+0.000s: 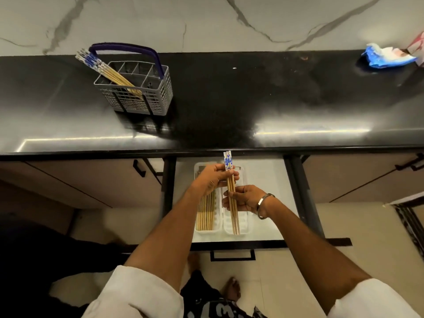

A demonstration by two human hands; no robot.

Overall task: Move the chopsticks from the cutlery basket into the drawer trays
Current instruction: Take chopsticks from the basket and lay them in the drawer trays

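A glossy black counter (229, 106) runs across the scene, backed by a white marble wall (206, 21) with grey veins. On its far left stands a grey cutlery basket (137, 88) with a blue handle, chopsticks (103, 67) leaning out of it. A crumpled blue-and-white wrapper (387, 57) lies far right. Below the counter an open drawer (270, 180) holds two white trays (246, 226); the left one is lined with chopsticks. Over the right tray, the left hand (211, 180) and right hand (245, 198) both pinch a small bundle of chopsticks (231, 191). Pale floor tiles (286, 283) show beneath.
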